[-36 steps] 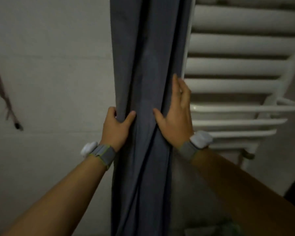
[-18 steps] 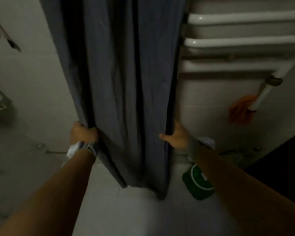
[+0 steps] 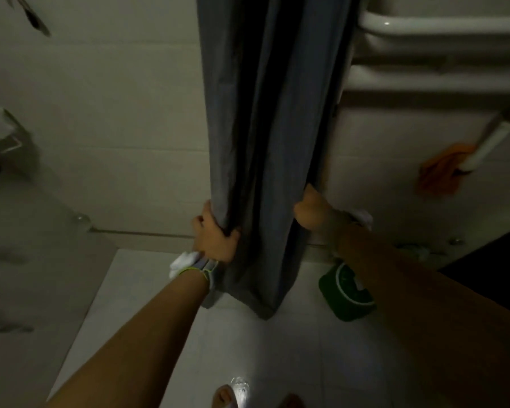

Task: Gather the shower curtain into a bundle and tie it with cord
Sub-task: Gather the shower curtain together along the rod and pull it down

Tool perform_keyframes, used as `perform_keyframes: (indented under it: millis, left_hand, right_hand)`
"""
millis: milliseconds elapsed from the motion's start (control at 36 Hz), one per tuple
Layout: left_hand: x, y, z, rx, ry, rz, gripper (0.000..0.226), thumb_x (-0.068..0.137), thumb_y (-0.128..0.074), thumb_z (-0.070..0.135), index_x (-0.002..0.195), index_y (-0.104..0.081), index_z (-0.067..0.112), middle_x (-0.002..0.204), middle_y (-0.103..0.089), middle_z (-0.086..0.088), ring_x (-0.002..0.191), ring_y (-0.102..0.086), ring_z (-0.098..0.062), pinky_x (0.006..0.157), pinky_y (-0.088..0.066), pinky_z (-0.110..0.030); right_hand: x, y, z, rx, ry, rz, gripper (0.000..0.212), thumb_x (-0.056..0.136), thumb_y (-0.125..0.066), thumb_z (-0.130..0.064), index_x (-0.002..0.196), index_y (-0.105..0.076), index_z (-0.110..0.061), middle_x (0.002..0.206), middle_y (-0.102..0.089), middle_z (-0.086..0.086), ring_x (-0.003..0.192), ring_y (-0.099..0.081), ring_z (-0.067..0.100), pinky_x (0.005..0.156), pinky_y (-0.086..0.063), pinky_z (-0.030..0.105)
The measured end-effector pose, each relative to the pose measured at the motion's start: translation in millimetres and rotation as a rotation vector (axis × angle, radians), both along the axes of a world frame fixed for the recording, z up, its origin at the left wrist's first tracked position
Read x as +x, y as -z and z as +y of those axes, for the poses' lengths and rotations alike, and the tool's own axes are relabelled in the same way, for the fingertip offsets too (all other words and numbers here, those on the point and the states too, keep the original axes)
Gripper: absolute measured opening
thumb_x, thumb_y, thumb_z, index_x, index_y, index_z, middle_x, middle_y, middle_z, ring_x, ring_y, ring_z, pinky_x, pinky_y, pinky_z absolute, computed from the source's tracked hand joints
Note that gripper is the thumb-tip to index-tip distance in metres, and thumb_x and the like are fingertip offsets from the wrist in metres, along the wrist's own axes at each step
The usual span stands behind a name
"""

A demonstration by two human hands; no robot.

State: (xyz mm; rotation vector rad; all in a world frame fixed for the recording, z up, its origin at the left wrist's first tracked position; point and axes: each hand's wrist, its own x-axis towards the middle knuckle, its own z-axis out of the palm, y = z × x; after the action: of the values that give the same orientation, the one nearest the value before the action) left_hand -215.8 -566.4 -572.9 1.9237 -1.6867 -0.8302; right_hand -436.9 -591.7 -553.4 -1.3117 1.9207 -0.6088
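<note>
Grey pleated fabric shower curtain (image 3: 265, 160) is clenched by left hand (image 3: 215, 238) and right hand (image 3: 309, 213) near its hem; gathering underway, next squeeze together; no cord visible.

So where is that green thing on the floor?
The green container sits low on the right of the head view, on the white floor, just right of the curtain's hem and partly under the right forearm.

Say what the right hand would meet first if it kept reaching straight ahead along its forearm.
Probably the white tiled wall behind the shower curtain. The right hand already has its grip on the curtain's right edge, and nothing else shows beyond it, though depth is unclear.
</note>
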Motion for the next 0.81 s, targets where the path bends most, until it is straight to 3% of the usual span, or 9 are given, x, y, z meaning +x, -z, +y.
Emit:
perform_keyframes:
  millis: [83, 139, 250, 361, 472, 583, 667, 722, 806]
  left_hand:
    - [-27, 12, 8, 0.042, 0.147, 0.015, 0.105, 0.080, -0.073, 0.030, 0.156, -0.003, 0.021, 0.148, -0.024, -0.017, 0.116, -0.053, -0.045, 0.098, -0.048, -0.045]
    - [-55, 21, 15, 0.005, 0.206, 0.018, 0.109, 0.075, -0.076, 0.028, 0.157, -0.004, 0.018, 0.149, -0.024, -0.020, 0.124, -0.048, -0.043, 0.104, -0.044, -0.045]
    - [-113, 51, 39, 0.126, 0.403, -0.066, 0.096, 0.079, -0.070, 0.035, 0.154, -0.015, 0.015, 0.153, -0.024, -0.017, 0.137, -0.035, -0.038, 0.110, -0.036, -0.043]
    - [-96, 60, 39, 0.360, 0.534, -0.180, 0.065, 0.089, -0.062, 0.033, 0.146, -0.038, 0.011, 0.146, -0.045, -0.013, 0.131, -0.046, -0.034, 0.106, -0.038, -0.040]
    - [-59, 64, 12, 0.418, 0.316, -0.062, 0.065, 0.089, -0.065, 0.036, 0.144, -0.042, 0.009, 0.143, -0.051, -0.011, 0.129, -0.051, -0.034, 0.104, -0.043, -0.036]
    - [-47, 52, -20, 0.429, 0.309, 0.217, 0.102, 0.052, -0.079, 0.046, 0.140, -0.042, 0.010, 0.134, -0.059, -0.012, 0.121, -0.058, -0.029, 0.105, -0.046, -0.039]
    - [-55, 49, -30, 0.408, 0.398, 0.281, 0.090, 0.068, -0.086, 0.023, 0.144, -0.040, 0.018, 0.133, -0.057, -0.005, 0.120, -0.057, -0.023, 0.105, -0.048, -0.039]
    - [-66, 42, -24, 0.397, 0.470, 0.275, 0.083, 0.069, -0.086, 0.021, 0.141, -0.045, 0.016, 0.131, -0.061, -0.005, 0.118, -0.059, -0.022, 0.103, -0.049, -0.038]
    - [-76, 41, -2, 0.396, 0.568, 0.201, 0.061, 0.077, -0.082, 0.025, 0.132, -0.058, 0.013, 0.126, -0.066, -0.009, 0.117, -0.062, -0.024, 0.100, -0.050, -0.035]
  right_hand:
    - [17, -24, 22, -0.076, -0.067, -0.316, 0.076, 0.078, -0.066, 0.005, 0.145, -0.032, -0.007, 0.134, -0.054, 0.017, 0.124, -0.052, 0.031, 0.106, -0.043, 0.045]
    - [29, -30, 26, -0.115, -0.044, -0.517, 0.094, 0.076, -0.076, 0.003, 0.150, -0.020, -0.011, 0.141, -0.049, 0.008, 0.126, -0.050, 0.020, 0.107, -0.042, 0.036]
    - [35, -24, 25, -0.201, 0.045, -0.361, 0.101, 0.073, -0.083, -0.020, 0.151, -0.019, -0.014, 0.143, -0.046, 0.002, 0.126, -0.047, 0.012, 0.104, -0.039, 0.025]
    - [6, -22, 16, -0.105, 0.214, 0.010, 0.062, 0.090, -0.065, -0.032, 0.143, -0.043, -0.009, 0.142, -0.050, 0.015, 0.128, -0.050, 0.034, 0.108, -0.040, 0.041]
    - [-20, -22, 25, 0.020, 0.176, -0.016, 0.049, 0.093, -0.061, -0.032, 0.132, -0.054, -0.002, 0.134, -0.057, 0.019, 0.122, -0.054, 0.037, 0.105, -0.043, 0.044]
    - [-29, -23, 31, -0.051, 0.249, -0.049, 0.047, 0.093, -0.063, -0.026, 0.133, -0.053, -0.003, 0.132, -0.058, 0.018, 0.121, -0.055, 0.036, 0.101, -0.045, 0.040]
    - [-24, -21, 38, -0.111, 0.332, -0.094, 0.061, 0.086, -0.071, -0.028, 0.136, -0.045, -0.004, 0.134, -0.055, 0.018, 0.123, -0.053, 0.037, 0.104, -0.044, 0.049]
    - [-19, -13, 45, -0.034, 0.283, -0.113, 0.067, 0.086, -0.071, -0.030, 0.140, -0.040, -0.004, 0.139, -0.051, 0.017, 0.127, -0.050, 0.036, 0.107, -0.041, 0.049]
    - [-15, -7, 60, 0.099, 0.089, -0.017, 0.063, 0.087, -0.069, -0.034, 0.139, -0.047, -0.007, 0.140, -0.052, 0.015, 0.126, -0.052, 0.034, 0.106, -0.043, 0.045]
